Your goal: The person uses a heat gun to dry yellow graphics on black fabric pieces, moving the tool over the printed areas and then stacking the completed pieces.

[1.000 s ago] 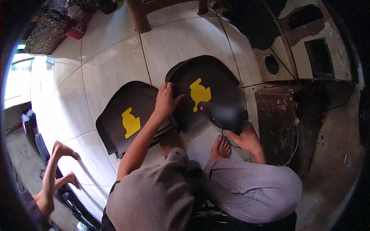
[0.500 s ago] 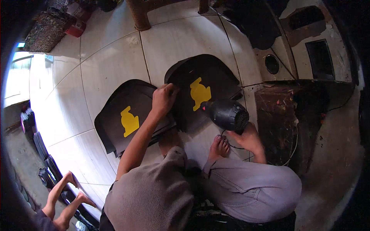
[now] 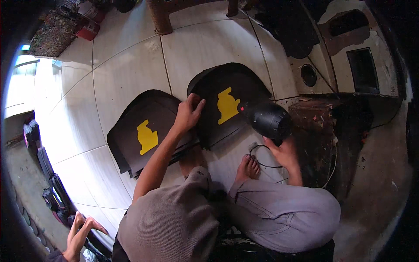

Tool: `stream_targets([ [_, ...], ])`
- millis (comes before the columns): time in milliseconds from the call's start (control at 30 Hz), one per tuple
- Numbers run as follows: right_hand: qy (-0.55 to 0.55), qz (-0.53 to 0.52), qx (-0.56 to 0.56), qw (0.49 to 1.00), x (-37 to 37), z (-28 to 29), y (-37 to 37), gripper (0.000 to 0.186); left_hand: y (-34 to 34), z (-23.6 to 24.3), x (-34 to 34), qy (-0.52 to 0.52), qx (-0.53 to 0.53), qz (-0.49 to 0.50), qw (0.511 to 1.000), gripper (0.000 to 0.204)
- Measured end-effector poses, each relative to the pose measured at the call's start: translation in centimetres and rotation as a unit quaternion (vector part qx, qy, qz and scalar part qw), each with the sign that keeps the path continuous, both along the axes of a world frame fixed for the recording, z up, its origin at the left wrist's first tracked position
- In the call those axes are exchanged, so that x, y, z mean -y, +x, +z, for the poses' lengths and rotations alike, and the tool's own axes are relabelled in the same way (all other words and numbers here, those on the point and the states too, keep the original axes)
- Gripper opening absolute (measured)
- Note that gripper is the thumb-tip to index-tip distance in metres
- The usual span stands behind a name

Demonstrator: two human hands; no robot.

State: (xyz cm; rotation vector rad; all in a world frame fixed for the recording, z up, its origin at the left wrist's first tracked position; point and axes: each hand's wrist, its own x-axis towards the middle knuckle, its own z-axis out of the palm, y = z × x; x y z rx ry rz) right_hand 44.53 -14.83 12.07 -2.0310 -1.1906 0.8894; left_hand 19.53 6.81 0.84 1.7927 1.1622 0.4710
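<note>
My right hand (image 3: pixel 286 155) grips a black hair dryer (image 3: pixel 271 121) by its handle. The nozzle points left, close to the yellow cut-out shape (image 3: pixel 228 105) on the right stack of dark, round-topped panels (image 3: pixel 211 81). At that stack's left edge is my left hand (image 3: pixel 189 112), its fingers bent over the top panel's rim and the thumb against it; the fingertips are partly hidden. A similar left stack of dark panels (image 3: pixel 126 126) carries another yellow cut-out (image 3: pixel 147 137). My left forearm crosses its right side.
A thin cable (image 3: pixel 262 146) loops on the tiled floor by my bare foot (image 3: pixel 248 167). Right stand a worn wooden box (image 3: pixel 305 115) and a pale speaker-like cabinet (image 3: pixel 338 56). Furniture legs (image 3: pixel 161 22) are ahead. Another person's bare limbs (image 3: pixel 80 229) show lower left, beside black items (image 3: pixel 59 192).
The hair dryer has moved right and slightly up, its nozzle off the yellow shape's lower part. My left thumb has spread from the fingers. The other person's limbs have drawn together.
</note>
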Motion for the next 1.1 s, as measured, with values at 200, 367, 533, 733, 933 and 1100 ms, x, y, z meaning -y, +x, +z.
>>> stream_targets([
  [200,0.003,0.004,0.013,1.000,-0.9,0.7,-0.6,0.023,-0.7,-1.5,-0.4,-0.040,0.017,0.014,0.999,0.030],
  [367,-0.020,0.017,-0.030,0.999,-1.5,0.0,-0.8,0.030,-0.8,-2.2,-0.6,-0.071,0.035,0.026,0.997,0.030],
  [533,0.014,0.018,-0.029,0.999,-2.5,-0.3,-1.2,0.024,-0.8,-2.0,-0.7,-0.064,0.025,0.017,0.997,0.029],
  [733,0.023,0.031,-0.030,0.999,-3.0,-0.4,-1.5,0.024,-1.0,-2.6,-0.6,-0.032,0.032,0.020,0.999,0.030],
  [933,0.018,0.039,-0.026,0.999,-2.9,-0.3,-1.7,0.025,-0.7,-2.2,-0.7,-0.079,0.023,0.024,0.996,0.031],
  [1100,0.007,0.043,-0.037,0.998,-3.0,-0.3,-1.9,0.027,-0.9,-2.5,-0.6,-0.060,0.025,0.017,0.998,0.030],
])
